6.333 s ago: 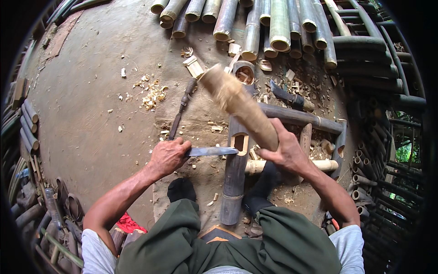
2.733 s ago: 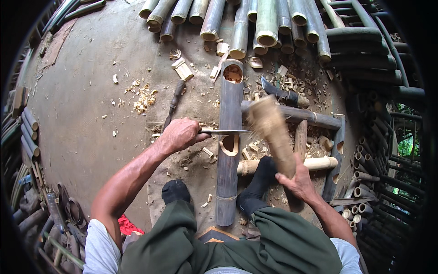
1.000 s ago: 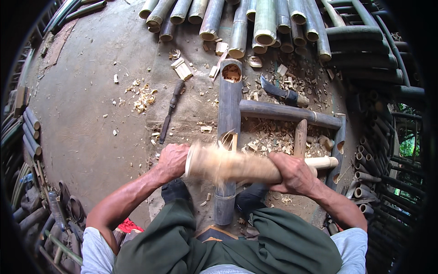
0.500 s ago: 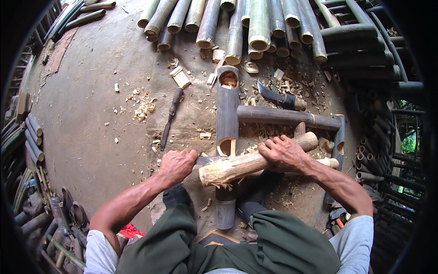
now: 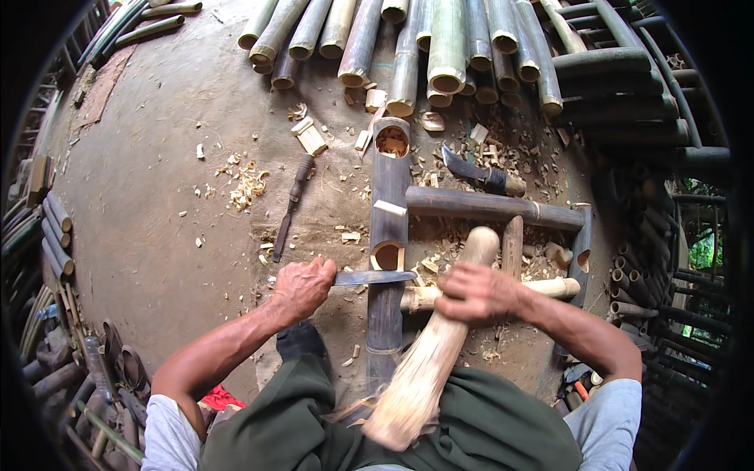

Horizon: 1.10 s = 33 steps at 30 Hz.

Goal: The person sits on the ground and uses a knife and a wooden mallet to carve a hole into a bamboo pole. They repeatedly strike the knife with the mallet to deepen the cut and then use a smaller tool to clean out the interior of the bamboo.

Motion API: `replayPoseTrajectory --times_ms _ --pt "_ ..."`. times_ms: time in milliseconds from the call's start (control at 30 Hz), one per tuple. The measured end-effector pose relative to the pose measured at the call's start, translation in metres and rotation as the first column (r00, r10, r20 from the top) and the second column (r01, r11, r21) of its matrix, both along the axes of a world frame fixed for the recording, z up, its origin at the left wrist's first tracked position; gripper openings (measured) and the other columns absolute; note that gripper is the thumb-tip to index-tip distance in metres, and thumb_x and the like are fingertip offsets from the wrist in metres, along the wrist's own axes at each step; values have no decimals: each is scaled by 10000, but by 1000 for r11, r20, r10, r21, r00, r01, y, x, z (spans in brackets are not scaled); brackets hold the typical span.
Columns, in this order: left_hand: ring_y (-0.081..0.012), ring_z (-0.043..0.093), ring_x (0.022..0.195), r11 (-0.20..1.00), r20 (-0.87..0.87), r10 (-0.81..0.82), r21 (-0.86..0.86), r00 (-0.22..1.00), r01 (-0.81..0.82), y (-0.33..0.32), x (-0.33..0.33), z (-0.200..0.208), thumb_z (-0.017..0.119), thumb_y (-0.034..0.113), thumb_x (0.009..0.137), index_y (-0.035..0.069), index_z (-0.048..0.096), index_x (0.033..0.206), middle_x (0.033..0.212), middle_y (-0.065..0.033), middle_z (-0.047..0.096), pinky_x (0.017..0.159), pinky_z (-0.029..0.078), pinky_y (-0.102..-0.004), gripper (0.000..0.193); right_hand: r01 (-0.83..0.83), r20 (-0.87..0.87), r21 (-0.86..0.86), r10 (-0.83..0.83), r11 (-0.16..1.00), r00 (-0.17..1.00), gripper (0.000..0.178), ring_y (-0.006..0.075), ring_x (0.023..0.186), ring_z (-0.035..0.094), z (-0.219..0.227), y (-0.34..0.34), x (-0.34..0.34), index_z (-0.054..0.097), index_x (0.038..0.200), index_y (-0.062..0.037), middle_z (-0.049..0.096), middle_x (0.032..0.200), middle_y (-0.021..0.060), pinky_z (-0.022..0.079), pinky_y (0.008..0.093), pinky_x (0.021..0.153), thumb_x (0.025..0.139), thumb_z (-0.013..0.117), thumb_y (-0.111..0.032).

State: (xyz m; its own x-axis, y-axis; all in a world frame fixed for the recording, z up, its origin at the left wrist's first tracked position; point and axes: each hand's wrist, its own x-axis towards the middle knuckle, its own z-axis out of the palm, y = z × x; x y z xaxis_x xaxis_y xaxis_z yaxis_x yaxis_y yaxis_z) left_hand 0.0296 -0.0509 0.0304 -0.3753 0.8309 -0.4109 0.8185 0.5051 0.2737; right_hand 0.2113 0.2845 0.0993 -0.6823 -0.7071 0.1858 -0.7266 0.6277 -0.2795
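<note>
Here, the left hand [image 5: 302, 287] is closed around the handle of a knife [image 5: 373, 277], whose flat blade runs rightward and lies across a dark bamboo pole [image 5: 387, 243] just near of a rectangular notch [image 5: 386, 255] cut in it. The pole lies on the ground [image 5: 157, 220], running from between the person's legs away to the far side, its open end [image 5: 392, 141] facing up-frame. The right hand [image 5: 475, 293] is clenched around a pale wooden mallet [image 5: 436, 349] at about mid-length; the mallet's thick, frayed end sits near, over the green-trousered lap, and its narrower end points far-right. The mallet is slightly blurred.

A second dark pole [image 5: 491, 207] joins the first at a right angle and runs right. A pale, thinner bamboo piece [image 5: 550, 288] lies right of the right hand. A dark-bladed chopper [image 5: 479, 172] rests on the far right among chips. A chisel [image 5: 292, 206] lies on the ground left of the pole, well apart from the left hand. Wood shavings [image 5: 247, 182] are scattered left of it. A row of cut bamboo culms [image 5: 408, 39] is stacked along the far edge.
</note>
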Motion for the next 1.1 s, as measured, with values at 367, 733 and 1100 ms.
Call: replayPoseTrajectory --times_ms 367,733,1100 --pt "-331 759 852 998 -92 -15 67 996 21 2 -3 -22 597 163 983 60 623 1027 948 -150 696 732 599 -465 115 342 187 443 -459 829 869 203 286 838 697 -4 21 -17 631 1059 -77 646 900 100 556 407 749 900 674 -196" --pt "-367 736 791 976 391 -31 212 920 -57 5 -46 -17 769 419 945 86 782 1093 864 -171 753 687 555 -489 364 592 501 18 -520 806 692 813 392 1053 725 44 0 34 491 1405 -58 686 1145 158 594 478 893 723 896 -232" --pt "-423 685 674 986 250 -21 166 968 -21 24 -58 1 619 632 1029 67 792 872 682 -211 667 620 513 -534 611 975 910 -145 -409 -168 65 737 186 1075 629 36 2 58 416 1465 -22 606 1210 106 553 346 932 880 819 -217"
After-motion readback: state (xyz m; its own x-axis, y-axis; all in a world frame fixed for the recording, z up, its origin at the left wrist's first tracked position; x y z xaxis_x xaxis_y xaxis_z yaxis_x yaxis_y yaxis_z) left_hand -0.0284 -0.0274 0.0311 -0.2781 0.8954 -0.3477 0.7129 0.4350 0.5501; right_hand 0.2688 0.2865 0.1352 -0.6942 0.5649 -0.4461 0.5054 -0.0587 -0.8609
